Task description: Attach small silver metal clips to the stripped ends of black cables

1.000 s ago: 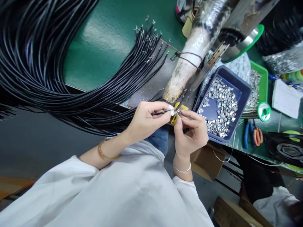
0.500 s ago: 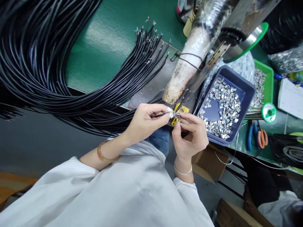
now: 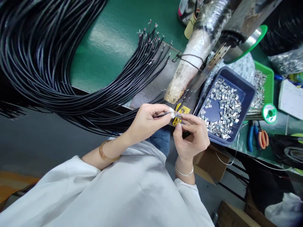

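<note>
My left hand point(image 3: 148, 121) pinches the end of a black cable between thumb and forefinger, with something white at the fingertips. Close on its right, my right hand point(image 3: 191, 134) has its thumb and fingers closed on a small silver metal connector point(image 3: 178, 116) at the cable's end. The fine wires there are too small to make out. A yellow tool point(image 3: 184, 110) lies just behind the fingertips. Many black cables point(image 3: 104, 94) with stripped ends curve over the green table point(image 3: 113, 37) at the left.
A blue tray point(image 3: 246, 90) of small metal pieces stands right of my hands, a green tray point(image 3: 270, 78) behind it. A wrapped white tube point(image 3: 187, 66) slants down above my hands. Pliers point(image 3: 261, 138) and a solder spool point(image 3: 269, 113) lie farther right. A person's sleeve point(image 3: 284, 206) shows lower right.
The view has shifted slightly, so the cables sit a little farther right. The metal connector between my fingertips shows more clearly. Both hands keep their grip.
</note>
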Demonstrator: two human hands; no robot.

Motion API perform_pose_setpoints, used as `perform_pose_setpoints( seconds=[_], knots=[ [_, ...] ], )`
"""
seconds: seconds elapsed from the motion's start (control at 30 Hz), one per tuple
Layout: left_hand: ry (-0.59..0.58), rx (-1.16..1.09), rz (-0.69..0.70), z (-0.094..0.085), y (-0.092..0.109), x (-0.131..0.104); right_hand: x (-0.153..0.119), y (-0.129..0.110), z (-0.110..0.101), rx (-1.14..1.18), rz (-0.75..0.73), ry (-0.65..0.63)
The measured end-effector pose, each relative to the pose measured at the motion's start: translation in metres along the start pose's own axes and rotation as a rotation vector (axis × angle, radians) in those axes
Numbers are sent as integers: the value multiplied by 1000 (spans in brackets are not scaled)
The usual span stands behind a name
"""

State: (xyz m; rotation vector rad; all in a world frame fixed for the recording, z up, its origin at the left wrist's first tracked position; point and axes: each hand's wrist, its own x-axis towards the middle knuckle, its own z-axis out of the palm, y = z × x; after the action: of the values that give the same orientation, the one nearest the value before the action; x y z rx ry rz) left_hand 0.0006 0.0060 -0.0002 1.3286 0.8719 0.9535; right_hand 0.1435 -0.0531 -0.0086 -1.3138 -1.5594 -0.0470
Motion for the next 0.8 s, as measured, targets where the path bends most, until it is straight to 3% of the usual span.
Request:
perform_pose_setpoints(
  seconds=[0.17, 0.4, 0.8],
  knots=[
    [-14, 14, 6, 1, -1, -1, 2, 0, -3, -59, 11, -37],
    [63, 66, 60, 5, -2, -1, 8, -2, -1, -122, 6, -30],
    [20, 34, 20, 2, -3, -3, 4, -3, -5, -99, -10, -75]
  ],
)
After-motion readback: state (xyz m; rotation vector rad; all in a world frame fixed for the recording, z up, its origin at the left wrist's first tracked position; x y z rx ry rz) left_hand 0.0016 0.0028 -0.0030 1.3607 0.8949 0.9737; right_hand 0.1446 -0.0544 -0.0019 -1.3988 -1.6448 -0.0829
